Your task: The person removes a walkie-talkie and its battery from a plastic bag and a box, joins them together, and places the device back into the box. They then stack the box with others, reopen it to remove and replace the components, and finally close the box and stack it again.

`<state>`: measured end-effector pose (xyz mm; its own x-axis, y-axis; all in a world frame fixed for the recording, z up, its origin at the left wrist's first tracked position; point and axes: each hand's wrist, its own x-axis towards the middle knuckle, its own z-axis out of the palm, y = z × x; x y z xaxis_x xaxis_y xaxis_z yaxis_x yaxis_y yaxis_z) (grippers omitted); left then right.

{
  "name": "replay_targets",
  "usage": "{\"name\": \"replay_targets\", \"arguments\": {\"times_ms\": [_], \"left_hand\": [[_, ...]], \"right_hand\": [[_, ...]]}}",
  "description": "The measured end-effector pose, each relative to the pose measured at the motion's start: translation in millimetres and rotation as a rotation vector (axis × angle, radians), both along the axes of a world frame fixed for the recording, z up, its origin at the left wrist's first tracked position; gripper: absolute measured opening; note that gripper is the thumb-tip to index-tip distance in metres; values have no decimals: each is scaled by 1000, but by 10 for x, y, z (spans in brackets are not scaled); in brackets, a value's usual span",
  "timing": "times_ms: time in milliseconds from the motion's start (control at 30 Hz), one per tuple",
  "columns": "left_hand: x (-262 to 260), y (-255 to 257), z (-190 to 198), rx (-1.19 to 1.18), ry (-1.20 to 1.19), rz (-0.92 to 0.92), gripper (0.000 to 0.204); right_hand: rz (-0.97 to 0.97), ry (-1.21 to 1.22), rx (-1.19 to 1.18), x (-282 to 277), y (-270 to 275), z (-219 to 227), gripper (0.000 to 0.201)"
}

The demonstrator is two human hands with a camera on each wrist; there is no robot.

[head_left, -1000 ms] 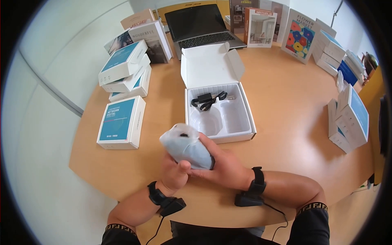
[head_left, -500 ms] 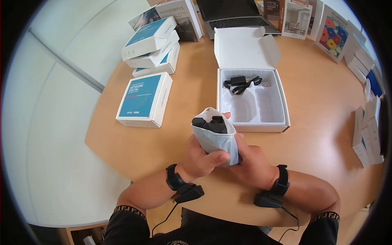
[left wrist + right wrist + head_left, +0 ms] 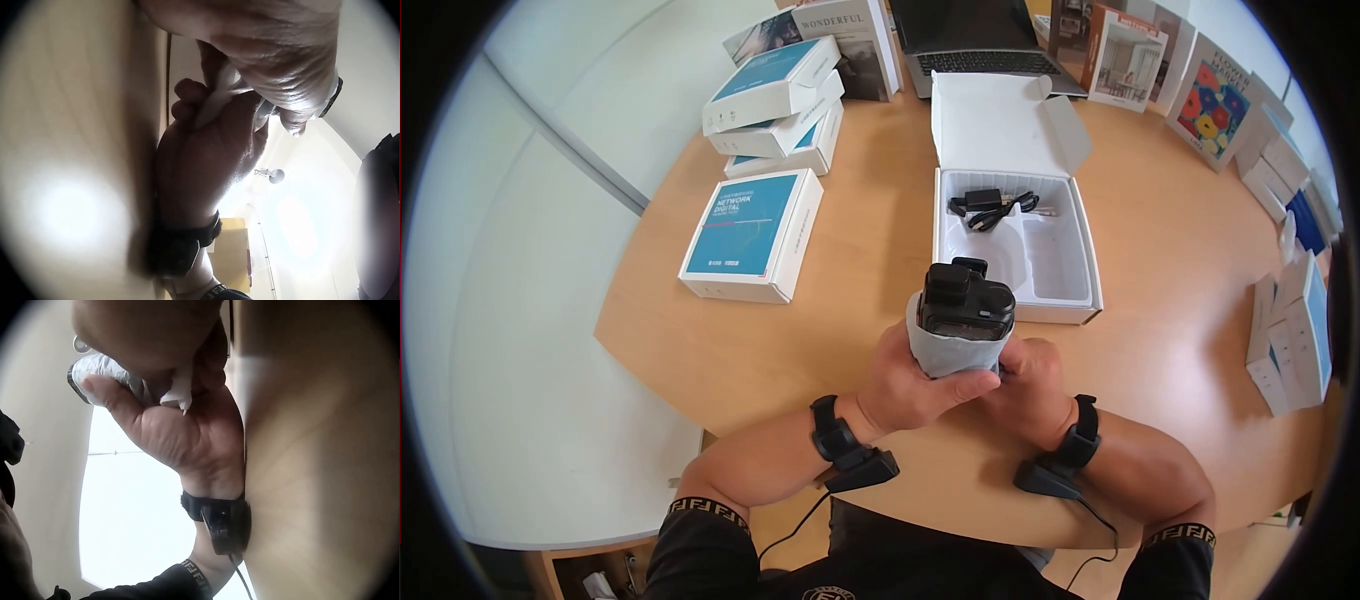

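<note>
A black device [image 3: 965, 302] sticks up out of the open top of a thin white bag [image 3: 948, 352]. My left hand [image 3: 905, 385] grips the bag around the device, its thumb lying across the near side. Lower down on the right, my right hand [image 3: 1032, 388] pinches the bag's bottom end. In the left wrist view, bunched white bag material [image 3: 215, 107] runs between the right hand's curled fingers. The right wrist view shows the device's black end [image 3: 77, 382] beyond the left thumb. Both hands are above the table, in front of an open white box [image 3: 1065, 312].
Inside the box tray lie a black adapter [image 3: 980, 200] and a coiled cable [image 3: 1005, 212]. One blue-topped box [image 3: 745, 232] and a box stack [image 3: 780, 130] stand left. A laptop [image 3: 985, 62] and books [image 3: 1125, 60] are behind, more boxes [image 3: 1295, 335] at the right.
The bag has turned from lying tilted to upright, and the device now protrudes from its opening. The right hand has shifted down to the bag's bottom end. The head view has swung left.
</note>
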<state>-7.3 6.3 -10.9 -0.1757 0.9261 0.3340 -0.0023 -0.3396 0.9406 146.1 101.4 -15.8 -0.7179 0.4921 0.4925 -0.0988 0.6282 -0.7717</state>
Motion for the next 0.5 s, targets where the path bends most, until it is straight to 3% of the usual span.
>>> {"name": "replay_targets", "arguments": {"times_ms": [233,500], "left_hand": [[51,-14,71,27,106,96,57],[68,-18,90,27,71,111,57]], "right_hand": [[-68,48,63,-51,6,-123,46],[-28,-34,-13,-15,-37,-80,48]]}}
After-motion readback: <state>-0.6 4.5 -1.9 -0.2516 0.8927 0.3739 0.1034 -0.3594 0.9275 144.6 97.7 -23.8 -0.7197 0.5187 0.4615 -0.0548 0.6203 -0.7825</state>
